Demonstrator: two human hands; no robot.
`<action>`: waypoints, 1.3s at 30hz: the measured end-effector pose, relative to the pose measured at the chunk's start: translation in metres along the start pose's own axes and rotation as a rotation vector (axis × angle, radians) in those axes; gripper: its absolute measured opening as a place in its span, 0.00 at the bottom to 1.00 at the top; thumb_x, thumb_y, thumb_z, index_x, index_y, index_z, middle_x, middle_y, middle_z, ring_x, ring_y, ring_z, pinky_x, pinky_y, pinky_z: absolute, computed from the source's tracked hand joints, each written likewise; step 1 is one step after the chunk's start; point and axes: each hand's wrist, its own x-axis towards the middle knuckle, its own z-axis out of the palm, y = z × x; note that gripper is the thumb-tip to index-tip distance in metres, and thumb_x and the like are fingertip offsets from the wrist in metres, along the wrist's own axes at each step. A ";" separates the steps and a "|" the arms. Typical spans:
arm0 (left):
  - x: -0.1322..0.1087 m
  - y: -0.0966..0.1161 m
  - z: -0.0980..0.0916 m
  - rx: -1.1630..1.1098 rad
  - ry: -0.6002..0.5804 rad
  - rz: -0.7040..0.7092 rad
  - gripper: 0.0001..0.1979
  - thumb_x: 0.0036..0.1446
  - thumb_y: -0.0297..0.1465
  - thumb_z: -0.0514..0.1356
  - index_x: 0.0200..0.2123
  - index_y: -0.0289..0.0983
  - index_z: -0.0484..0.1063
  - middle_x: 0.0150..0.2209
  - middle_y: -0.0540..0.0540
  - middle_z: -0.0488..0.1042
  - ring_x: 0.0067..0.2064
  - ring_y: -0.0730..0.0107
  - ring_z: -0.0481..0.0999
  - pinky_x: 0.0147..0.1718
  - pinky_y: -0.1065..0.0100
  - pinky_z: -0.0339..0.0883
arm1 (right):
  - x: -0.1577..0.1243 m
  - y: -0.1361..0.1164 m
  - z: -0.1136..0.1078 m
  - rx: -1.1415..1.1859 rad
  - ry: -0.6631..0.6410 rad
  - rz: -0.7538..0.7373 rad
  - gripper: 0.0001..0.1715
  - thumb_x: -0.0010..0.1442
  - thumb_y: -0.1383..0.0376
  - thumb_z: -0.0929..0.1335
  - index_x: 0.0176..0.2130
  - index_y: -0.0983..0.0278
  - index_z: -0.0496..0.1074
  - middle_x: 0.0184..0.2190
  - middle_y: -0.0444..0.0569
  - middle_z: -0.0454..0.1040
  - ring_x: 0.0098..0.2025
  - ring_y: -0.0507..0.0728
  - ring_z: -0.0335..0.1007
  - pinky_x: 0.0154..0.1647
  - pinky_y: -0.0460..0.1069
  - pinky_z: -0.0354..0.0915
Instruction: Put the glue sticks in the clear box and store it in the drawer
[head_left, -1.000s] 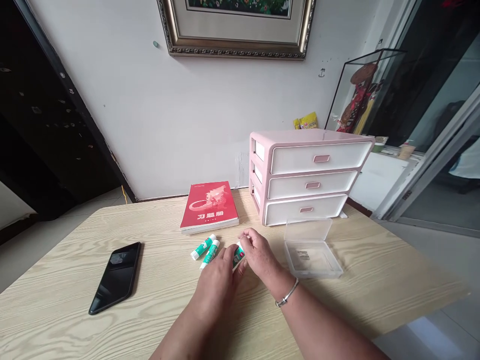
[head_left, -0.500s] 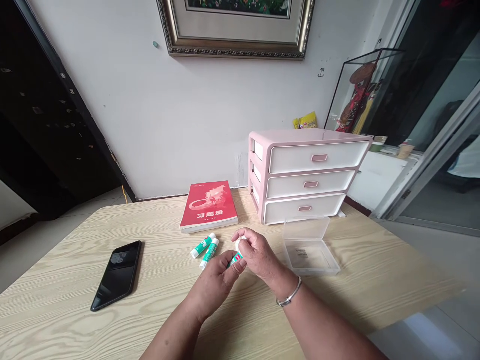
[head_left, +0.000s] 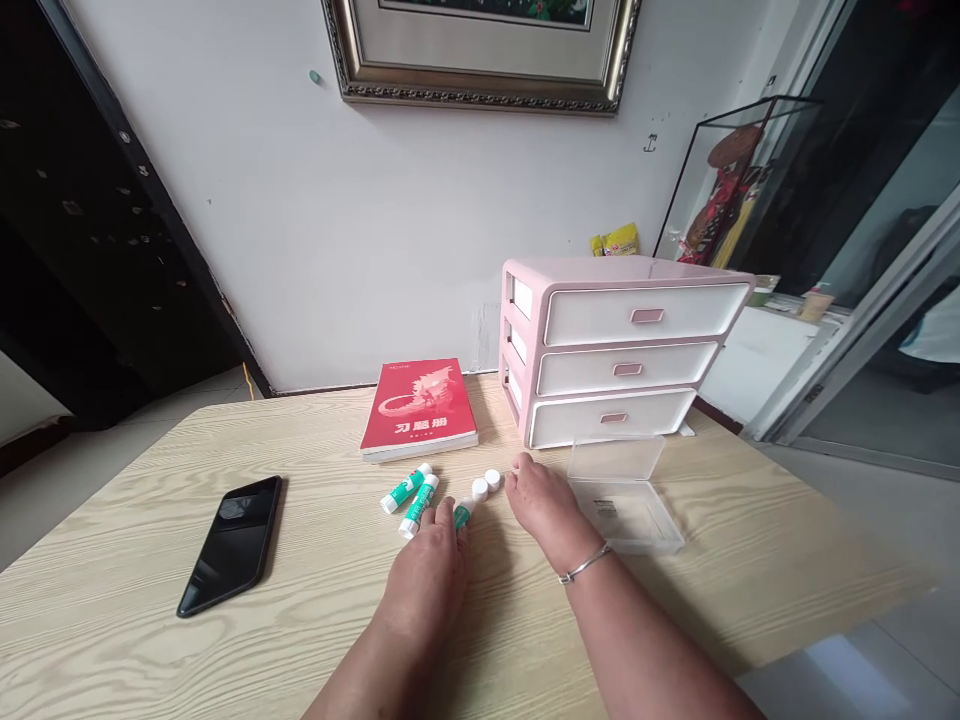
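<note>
Two white round glue stick caps stand on the wooden table just left of my right hand. That hand lies flat and holds nothing. My left hand rests at the near side, its fingertips against a green-and-white glue stick. The stick's lower end is hidden by those fingers. Just left of my left fingers, two more capped glue sticks lie side by side.
A red workbook lies at the back, and a pink three-drawer organiser stands to its right. An open clear plastic box sits right of my right hand. A black smartphone lies face up at the left.
My hands have moved apart and lowered to the table. The white cap is out of my right hand, and two caps now stand on the table.
</note>
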 end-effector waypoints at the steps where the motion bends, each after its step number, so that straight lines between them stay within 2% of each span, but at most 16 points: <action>1: 0.000 0.002 -0.001 0.037 0.002 -0.011 0.19 0.67 0.33 0.48 0.59 0.35 0.61 0.58 0.31 0.68 0.43 0.58 0.78 0.32 0.66 0.66 | -0.001 -0.002 0.001 0.023 -0.009 -0.017 0.15 0.66 0.64 0.62 0.48 0.68 0.71 0.42 0.61 0.78 0.46 0.64 0.74 0.43 0.52 0.62; 5: 0.004 0.005 -0.005 0.147 -0.011 -0.044 0.16 0.67 0.34 0.51 0.55 0.38 0.65 0.57 0.34 0.68 0.40 0.60 0.79 0.29 0.67 0.66 | -0.002 -0.011 0.012 0.175 0.011 -0.120 0.14 0.64 0.63 0.65 0.48 0.65 0.73 0.45 0.56 0.77 0.49 0.61 0.72 0.46 0.50 0.62; 10: 0.008 0.001 -0.007 0.121 0.011 -0.055 0.18 0.65 0.35 0.53 0.57 0.39 0.64 0.57 0.35 0.68 0.41 0.58 0.80 0.29 0.67 0.67 | 0.004 -0.012 0.038 0.435 0.088 -0.272 0.18 0.61 0.67 0.66 0.51 0.66 0.73 0.47 0.55 0.76 0.50 0.58 0.71 0.52 0.49 0.63; 14: 0.005 -0.002 -0.014 0.048 0.078 -0.038 0.17 0.66 0.37 0.52 0.55 0.39 0.66 0.56 0.35 0.69 0.40 0.57 0.79 0.30 0.64 0.67 | 0.009 -0.007 0.047 0.546 0.123 -0.250 0.19 0.61 0.65 0.65 0.51 0.65 0.73 0.46 0.55 0.76 0.47 0.58 0.72 0.50 0.51 0.64; 17: 0.004 -0.008 -0.021 -0.117 0.190 -0.005 0.17 0.66 0.39 0.50 0.52 0.39 0.69 0.52 0.37 0.71 0.39 0.59 0.78 0.33 0.63 0.67 | 0.010 -0.004 0.046 0.624 0.135 -0.171 0.18 0.61 0.64 0.65 0.49 0.65 0.74 0.43 0.54 0.77 0.44 0.58 0.73 0.47 0.51 0.66; 19: 0.006 -0.013 -0.025 -0.306 0.242 0.025 0.18 0.66 0.42 0.50 0.48 0.38 0.71 0.49 0.39 0.73 0.38 0.61 0.76 0.35 0.63 0.67 | 0.010 -0.004 0.044 0.768 0.142 -0.133 0.17 0.61 0.61 0.65 0.47 0.65 0.74 0.41 0.52 0.77 0.39 0.57 0.73 0.42 0.51 0.67; 21: 0.008 -0.017 -0.028 -0.544 0.249 0.027 0.20 0.64 0.46 0.53 0.45 0.38 0.72 0.43 0.41 0.75 0.36 0.63 0.75 0.35 0.65 0.66 | 0.008 -0.008 0.040 0.978 0.136 -0.119 0.16 0.60 0.58 0.66 0.44 0.65 0.74 0.35 0.50 0.77 0.34 0.55 0.72 0.36 0.49 0.67; 23: 0.010 -0.021 -0.031 -0.805 0.195 -0.001 0.21 0.61 0.49 0.55 0.41 0.37 0.73 0.35 0.45 0.74 0.31 0.67 0.72 0.30 0.69 0.64 | 0.004 -0.014 0.036 1.196 0.093 -0.113 0.17 0.58 0.54 0.68 0.39 0.65 0.73 0.29 0.45 0.75 0.29 0.53 0.69 0.32 0.47 0.65; 25: 0.013 -0.024 -0.035 -1.071 0.085 -0.024 0.22 0.59 0.50 0.57 0.36 0.36 0.72 0.26 0.51 0.69 0.23 0.74 0.64 0.23 0.73 0.56 | -0.001 -0.021 0.029 1.384 -0.008 -0.104 0.17 0.56 0.53 0.70 0.34 0.65 0.72 0.24 0.42 0.70 0.25 0.50 0.63 0.27 0.45 0.60; 27: 0.016 -0.025 -0.040 -1.308 -0.016 -0.027 0.23 0.58 0.51 0.58 0.32 0.35 0.70 0.19 0.55 0.61 0.19 0.79 0.55 0.19 0.75 0.47 | -0.005 -0.029 0.020 1.555 -0.168 -0.094 0.18 0.55 0.52 0.71 0.32 0.65 0.70 0.21 0.39 0.66 0.22 0.48 0.58 0.22 0.43 0.52; 29: 0.019 -0.023 -0.050 -1.512 -0.094 -0.001 0.24 0.58 0.52 0.58 0.31 0.34 0.69 0.18 0.56 0.59 0.17 0.81 0.51 0.17 0.76 0.44 | -0.008 -0.035 0.008 1.722 -0.374 -0.090 0.20 0.55 0.51 0.71 0.32 0.64 0.67 0.20 0.38 0.63 0.21 0.48 0.56 0.21 0.43 0.46; 32: 0.021 -0.015 -0.077 -1.756 -0.278 0.110 0.27 0.59 0.54 0.56 0.27 0.34 0.68 0.21 0.53 0.64 0.16 0.82 0.54 0.16 0.77 0.44 | -0.010 -0.045 -0.018 1.925 -0.718 -0.146 0.24 0.57 0.45 0.68 0.29 0.63 0.64 0.19 0.38 0.59 0.21 0.48 0.55 0.21 0.44 0.46; 35: 0.022 -0.006 -0.107 -1.907 -0.483 0.340 0.32 0.61 0.57 0.49 0.23 0.34 0.66 0.20 0.52 0.62 0.14 0.83 0.54 0.13 0.78 0.44 | -0.011 -0.056 -0.045 2.013 -0.979 -0.333 0.31 0.61 0.39 0.62 0.25 0.62 0.59 0.17 0.37 0.55 0.19 0.49 0.53 0.21 0.44 0.49; 39: 0.026 0.000 -0.132 -1.950 -0.646 0.649 0.39 0.59 0.62 0.40 0.18 0.35 0.62 0.16 0.53 0.57 0.12 0.82 0.50 0.10 0.77 0.40 | -0.012 -0.069 -0.070 2.026 -1.197 -0.667 0.40 0.58 0.30 0.53 0.22 0.61 0.55 0.14 0.36 0.49 0.14 0.48 0.47 0.17 0.45 0.51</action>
